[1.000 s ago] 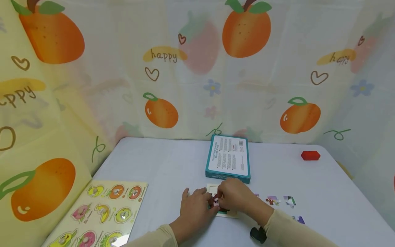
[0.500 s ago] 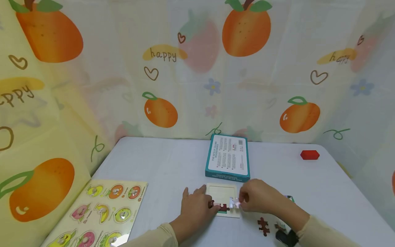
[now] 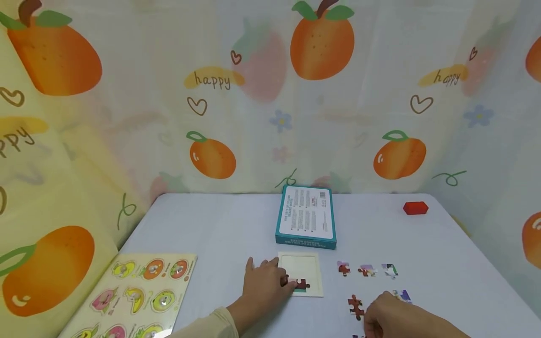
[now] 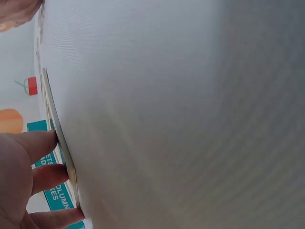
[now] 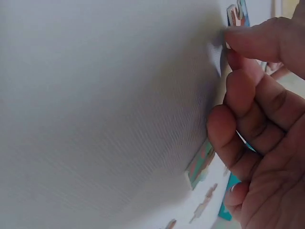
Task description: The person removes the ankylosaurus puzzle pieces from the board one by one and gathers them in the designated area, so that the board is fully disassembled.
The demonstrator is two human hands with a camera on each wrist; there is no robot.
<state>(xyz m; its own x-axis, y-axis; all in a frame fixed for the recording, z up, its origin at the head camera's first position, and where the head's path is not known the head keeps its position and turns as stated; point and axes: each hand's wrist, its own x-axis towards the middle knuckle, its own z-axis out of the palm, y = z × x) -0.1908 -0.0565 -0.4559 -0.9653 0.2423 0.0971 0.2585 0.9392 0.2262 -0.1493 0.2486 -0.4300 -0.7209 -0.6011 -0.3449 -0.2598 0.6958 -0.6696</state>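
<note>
My left hand (image 3: pixel 265 287) rests at the left edge of a small cream puzzle tray (image 3: pixel 320 277), thumb over the pieces. In the left wrist view its fairly straight fingers (image 4: pixel 52 176) press the tray's side (image 4: pixel 59 136). Dark red jigsaw pieces (image 3: pixel 302 284) lie along the tray's lower edge, partly under the thumb. My right hand (image 3: pixel 397 317) is low over the table, right of the tray, beside a brown jigsaw piece (image 3: pixel 356 307). The right wrist view shows its fingers curled, thumb and forefinger pinching a pale puzzle piece (image 5: pixel 217 59), mostly hidden.
Loose jigsaw pieces (image 3: pixel 367 271) lie on the white table right of the tray, another (image 3: pixel 402 295) behind the right hand. A teal box (image 3: pixel 306 244) lies behind the tray. A fruit board (image 3: pixel 143 286) is at left, a red block (image 3: pixel 416 208) at far right.
My right hand has drawn back from the tray, right and toward me; the pale piece it held over the tray is no longer there. My left hand stays at the tray.
</note>
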